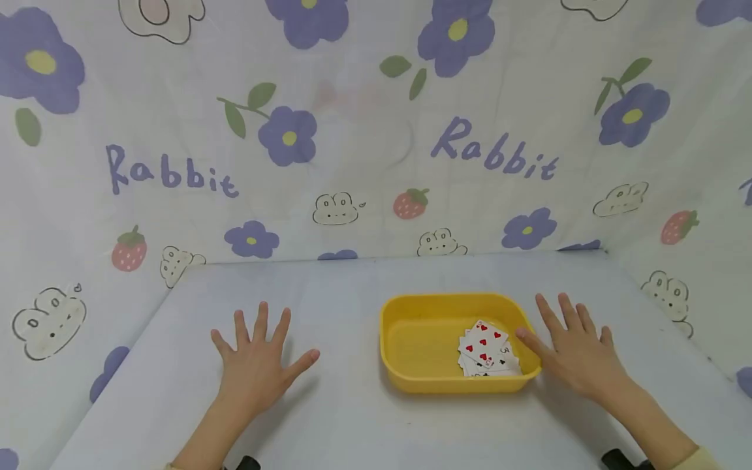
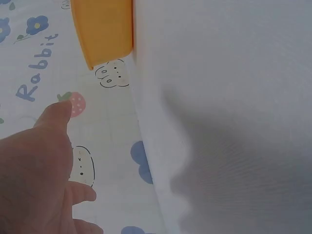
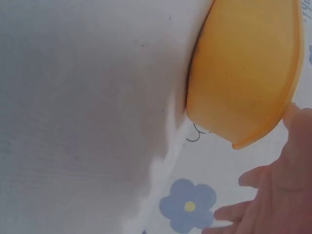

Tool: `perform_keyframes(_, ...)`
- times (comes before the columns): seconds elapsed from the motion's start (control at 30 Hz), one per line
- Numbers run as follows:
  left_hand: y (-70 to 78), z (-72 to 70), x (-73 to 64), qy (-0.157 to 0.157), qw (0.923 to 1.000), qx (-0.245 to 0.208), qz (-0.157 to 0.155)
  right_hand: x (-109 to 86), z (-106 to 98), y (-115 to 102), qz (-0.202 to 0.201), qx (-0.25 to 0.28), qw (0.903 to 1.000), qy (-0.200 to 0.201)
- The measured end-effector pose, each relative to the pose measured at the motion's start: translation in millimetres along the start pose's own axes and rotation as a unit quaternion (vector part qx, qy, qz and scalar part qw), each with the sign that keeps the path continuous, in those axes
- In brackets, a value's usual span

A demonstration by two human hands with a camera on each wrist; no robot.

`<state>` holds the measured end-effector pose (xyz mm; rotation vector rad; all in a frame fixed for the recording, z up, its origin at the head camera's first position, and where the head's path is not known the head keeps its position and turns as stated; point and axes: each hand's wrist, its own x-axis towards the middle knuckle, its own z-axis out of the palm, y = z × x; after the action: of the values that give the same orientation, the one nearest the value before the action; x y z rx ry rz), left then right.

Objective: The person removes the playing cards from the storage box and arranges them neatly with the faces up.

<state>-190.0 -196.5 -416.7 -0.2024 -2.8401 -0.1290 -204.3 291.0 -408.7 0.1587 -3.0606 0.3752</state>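
Observation:
A yellow plastic basin [image 1: 411, 384] with rounded corners stands on the white table, right of the middle. Playing cards [image 1: 487, 349] lie in a loose pile at its right end, a five of hearts on top. My left hand [image 1: 255, 369] hovers over the table left of the basin, fingers spread, holding nothing; its shadow falls below. Beside the basin's right end is my right hand [image 1: 581, 356], fingers spread and palm down. Its thumb [image 3: 295, 117] overlaps the basin's rim in the head view and is right at the rim in the right wrist view.
White cloth [image 1: 352, 130] printed with purple flowers, rabbits, strawberries and the word Rabbit hangs behind the table and along both sides. The white tabletop [image 1: 329, 294] spreads around the basin. Black straps [image 1: 623, 459] show at the wrists.

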Motion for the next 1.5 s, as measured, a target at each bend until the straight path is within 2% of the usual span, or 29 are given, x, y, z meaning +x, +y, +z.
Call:
perform_keyframes(0.2,3.1,-3.3,3.3,0.0,1.0,-0.001,0.001,2.8,-7,-2,-0.023,0.06,0.9979,0.008)
perform_keyframes(0.4,7.8,-5.6,1.6,-0.003,0.9994,-0.034,0.001,2.1,-7,-5,-0.045,0.145,0.9867,0.057)
perform_keyframes(0.53,14.0,-4.8,-1.0,0.002,0.9968,-0.078,0.017,3.0,-6,-6,-0.021,0.199,0.9781,0.058)
perform_keyframes(0.7,15.1,-5.2,-1.0,0.013,0.9926,-0.094,0.076,8.4,-3,-8,0.038,0.281,0.9588,0.019)
perform_keyframes(0.8,14.2,-7.9,2.3,0.019,0.9891,-0.108,0.098,10.8,-3,-9,0.053,0.297,0.9533,0.015)
perform_keyframes(1.0,16.8,-7.7,5.5,0.003,0.9828,-0.16,0.092,17.1,-1,-7,0.073,0.324,0.9433,-0.002)
perform_keyframes(1.17,25.5,-8.9,13.2,-0.004,0.9786,-0.17,0.116,18.6,-2,-7,0.079,0.332,0.9399,-0.01)
perform_keyframes(1.37,47.5,-9.3,24.5,0.008,0.9671,-0.21,0.144,20.1,-2,-6,0.095,0.33,0.9387,-0.027)
perform_keyframes(1.5,69.0,-8.7,32.7,0.023,0.956,-0.222,0.19,21.9,-3,-4,0.107,0.327,0.9383,-0.031)
